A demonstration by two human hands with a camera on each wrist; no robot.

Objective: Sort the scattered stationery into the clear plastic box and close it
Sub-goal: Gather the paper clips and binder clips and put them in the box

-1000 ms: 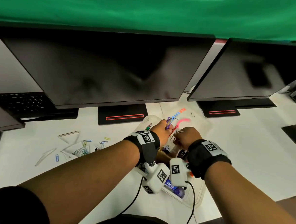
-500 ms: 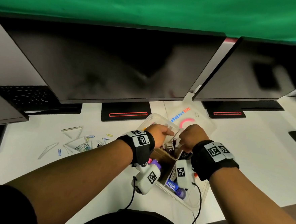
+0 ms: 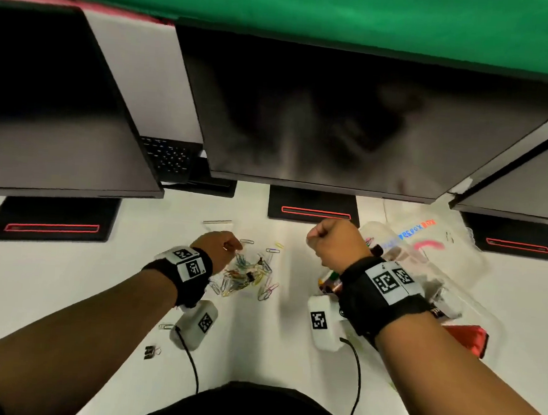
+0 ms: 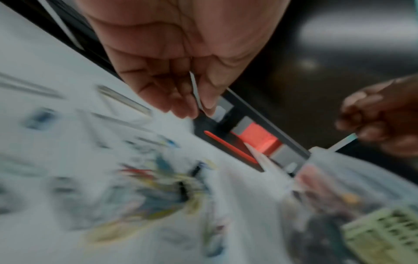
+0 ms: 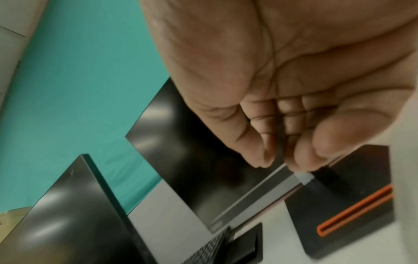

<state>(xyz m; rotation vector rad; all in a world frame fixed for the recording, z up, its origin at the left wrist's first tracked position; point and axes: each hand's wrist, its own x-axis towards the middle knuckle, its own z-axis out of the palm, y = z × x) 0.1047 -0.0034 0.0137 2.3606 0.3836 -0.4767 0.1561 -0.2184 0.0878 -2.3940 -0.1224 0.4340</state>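
Observation:
Coloured paper clips (image 3: 245, 278) lie in a pile on the white desk, blurred in the left wrist view (image 4: 158, 187). My left hand (image 3: 227, 248) hovers over the pile's far left edge, and its thumb and fingers (image 4: 196, 107) pinch a thin pale strip (image 4: 195, 89). The clear plastic box (image 3: 375, 229) stands to the right with its lid (image 3: 426, 231) folded back and pens and a red item (image 3: 468, 337) inside. My right hand (image 3: 316, 239) is a fist just left of the box. Its fingers (image 5: 280, 160) pinch another thin pale strip (image 4: 341, 144).
A silver staple strip (image 3: 217, 222) lies beyond the pile. A black binder clip (image 3: 150, 351) and a loose clip (image 3: 165, 326) lie near the front left. Monitors (image 3: 321, 113) overhang the desk's back, with black bases (image 3: 313, 210) and a keyboard (image 3: 169, 158).
Both hands have come out of the box and moved left. The left hand now hovers over the clip pile, the right beside the box. The view has swung left.

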